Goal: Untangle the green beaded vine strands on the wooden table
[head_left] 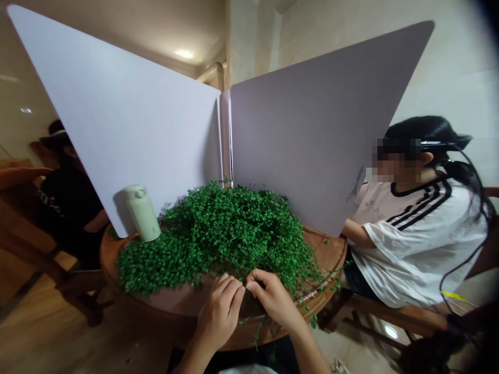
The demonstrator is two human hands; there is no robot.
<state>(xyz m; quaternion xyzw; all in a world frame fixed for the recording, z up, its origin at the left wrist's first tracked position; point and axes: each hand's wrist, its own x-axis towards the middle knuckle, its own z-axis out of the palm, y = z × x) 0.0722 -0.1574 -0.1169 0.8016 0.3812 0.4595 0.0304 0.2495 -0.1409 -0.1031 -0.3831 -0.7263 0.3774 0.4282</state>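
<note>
A large heap of green plant sprigs (249,228) with small round leaves or buds covers much of the round wooden table. In front of it, my left hand (222,309) is closed, its fingertips pinched together. My right hand (273,298) is closed too, thumb against forefinger, and its tips almost meet those of the left. Whatever lies between the fingertips is too small to name. Thin loose sprigs (257,332) trail below and beside my right hand near the table edge.
A pale green flask (142,213) stands at the left among the sprigs. Behind the heap, a left white panel (144,114) and a right grey-looking panel (304,130) meet in a corner. A person in a white shirt (421,239) sits right; another in black (70,202) sits left.
</note>
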